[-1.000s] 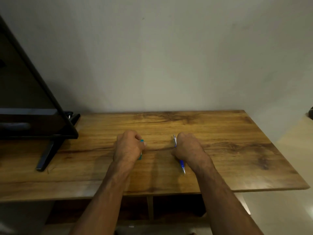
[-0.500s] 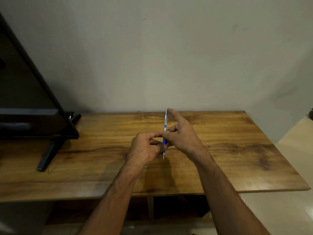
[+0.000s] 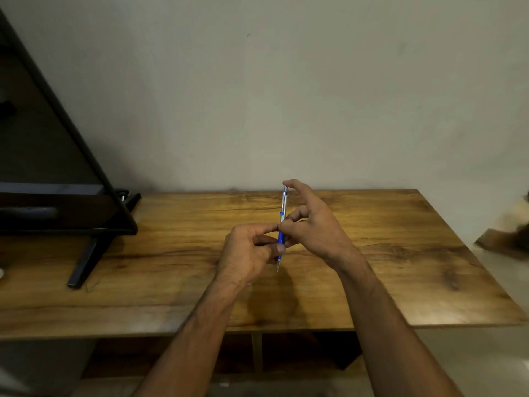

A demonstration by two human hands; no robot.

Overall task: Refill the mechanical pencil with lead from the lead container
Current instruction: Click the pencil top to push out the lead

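Holding the pencil upright over the bench, both hands now meet at mid-air; a second ago each rested apart on the wood. The right hand has its fingers clamped on the barrel, the forefinger reaching to the cap end, tip pointing down. The left hand is curled shut beside the blue grip, touching it (the teal lead container it held a second ago is hidden inside the fist, if it is there at all). Judging by this, the cap comes off next, so that lead can be fed in.
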